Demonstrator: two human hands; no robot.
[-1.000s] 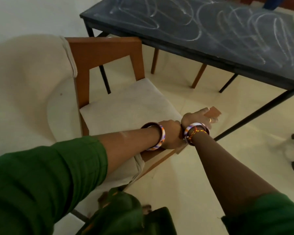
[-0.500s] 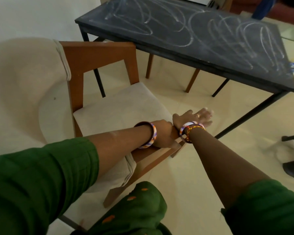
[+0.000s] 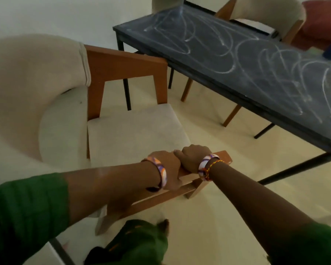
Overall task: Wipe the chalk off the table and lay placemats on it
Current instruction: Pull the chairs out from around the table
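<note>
Right hand (image 3: pixel 194 156), earlier flat, now grips the chair (image 3: pixel 134 134) armrest beside the gripping left hand (image 3: pixel 169 169).

Both arms wear green sleeves, the left sleeve (image 3: pixel 23 213) pushed up so that the forearm is bare below it, the right sleeve (image 3: pixel 304 245) likewise ending above a bare forearm. The left hand (image 3: pixel 169 169) has a broad bangle (image 3: pixel 160 172) at the wrist, patterned in white, orange and purple. The right hand (image 3: pixel 194 156) has a similar bangle (image 3: pixel 205 165) in white and purple, and next to it a thin braided thread band (image 3: pixel 211 167) in red and yellow. At the bottom edge, more green cloth (image 3: pixel 141 243) with small orange marks covers a leg.
</note>
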